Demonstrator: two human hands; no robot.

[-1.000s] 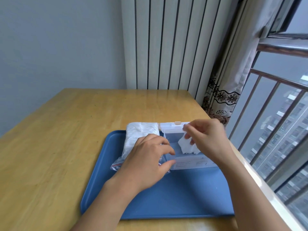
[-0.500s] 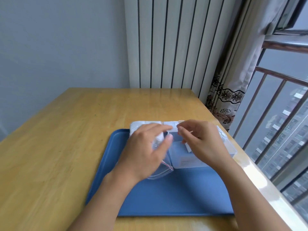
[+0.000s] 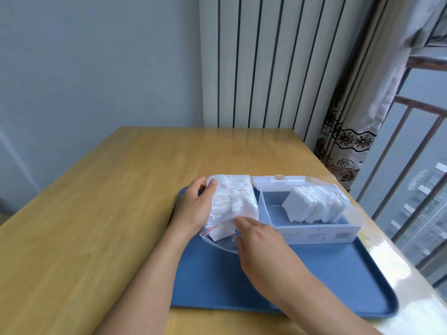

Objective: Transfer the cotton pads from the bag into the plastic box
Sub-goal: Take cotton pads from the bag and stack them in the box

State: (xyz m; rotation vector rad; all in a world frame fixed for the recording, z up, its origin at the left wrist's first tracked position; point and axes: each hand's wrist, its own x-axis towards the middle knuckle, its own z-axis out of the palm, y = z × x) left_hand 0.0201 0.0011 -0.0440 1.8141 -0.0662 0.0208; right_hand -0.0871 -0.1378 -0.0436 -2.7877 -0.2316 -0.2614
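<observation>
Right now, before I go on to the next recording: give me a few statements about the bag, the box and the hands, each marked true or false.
1. The plastic box stands open on the blue tray. True.
2. The box holds no cotton pads. False: a row of cotton pads stands in its right part.
3. The left hand holds the far end of the bag. True.
4. The bag lies to the right of the box. False: it lies to its left.
5. The right hand is at the bag's open near end. True.
</observation>
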